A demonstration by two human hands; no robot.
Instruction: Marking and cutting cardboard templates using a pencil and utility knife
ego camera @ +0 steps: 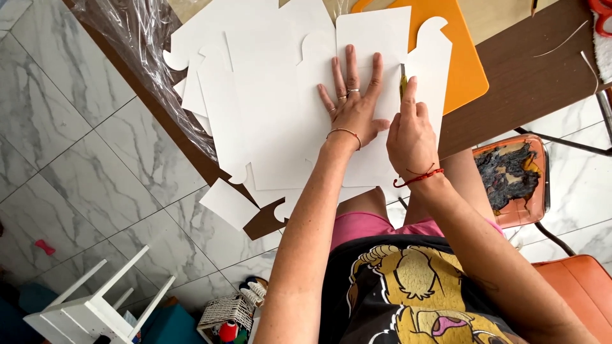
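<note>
The right hand (411, 134) is closed around a yellow-handled knife (403, 84), index finger stretched along its top, the tip pressed to a white card sheet (373, 38). Only a sliver of the knife shows above the knuckles, at about twelve o'clock from the hand. The left hand (354, 105) lies flat and open just beside it at nine o'clock, fingers spread, palm pressing the same sheet down; it grips nothing. Rings sit on two fingers and a thin bracelet circles the wrist; a red string is tied round the right wrist.

The sheet rests on top of a spread of white die-cut card pieces (255, 95) with rounded tabs, covering a brown table (529, 83). An orange cutting mat (462, 70) pokes out from under the card at two o'clock from the hands. Crumpled clear plastic wrap (137, 38) hangs off the table edge at ten o'clock. An orange chair with a torn seat (513, 178) stands at four o'clock. A white stool (95, 306) sits on the marble tile floor (83, 172) at seven o'clock.
</note>
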